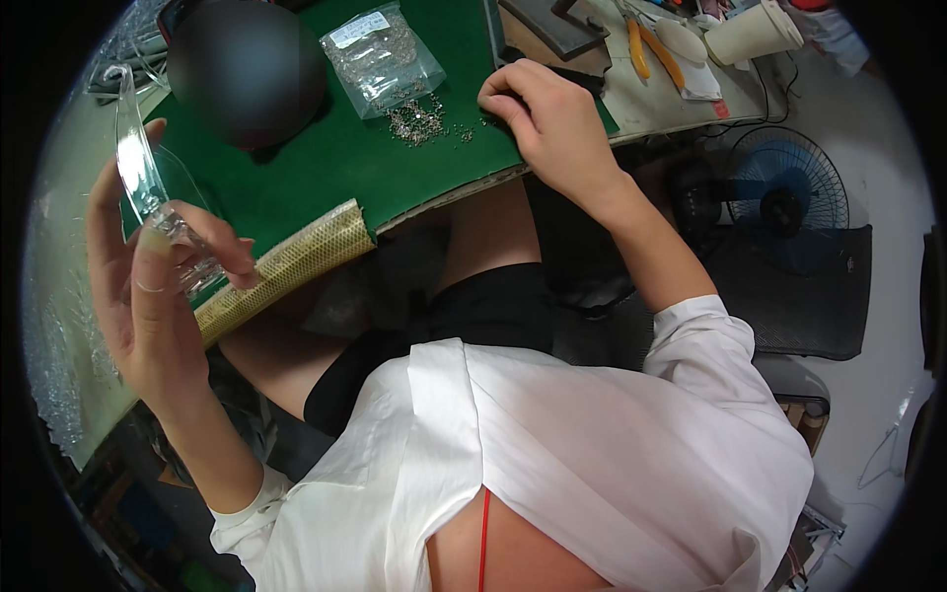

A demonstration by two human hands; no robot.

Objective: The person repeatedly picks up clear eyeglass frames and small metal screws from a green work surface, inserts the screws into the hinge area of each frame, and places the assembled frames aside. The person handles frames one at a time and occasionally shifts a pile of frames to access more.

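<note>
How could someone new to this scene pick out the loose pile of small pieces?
Find the green mat, then the clear bag with a white label on it. The loose pile lies at the bag's near end, left of the right hand. Its tiny shiny pieces are scattered openly on the mat, unlike the contents enclosed in the bag.

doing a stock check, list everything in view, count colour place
flat mat: 1, green, upper centre
plastic bag of bits: 1, clear, on mat
tiny loose bits: many, silvery, beside bag
curved plastic piece: 1, clear, left
blurred round object: 1, dark, upper left
mesh-patterned strip: 1, gold, mat's edge
tool handles: 2, orange, upper right
tapered cup: 1, white, upper right
round fan: 1, blue, right
shorts: 1, black, centre
shirt: 1, white, bottom
left grip: 1, bare, holding piece
right grip: 1, bare, near bits
</note>
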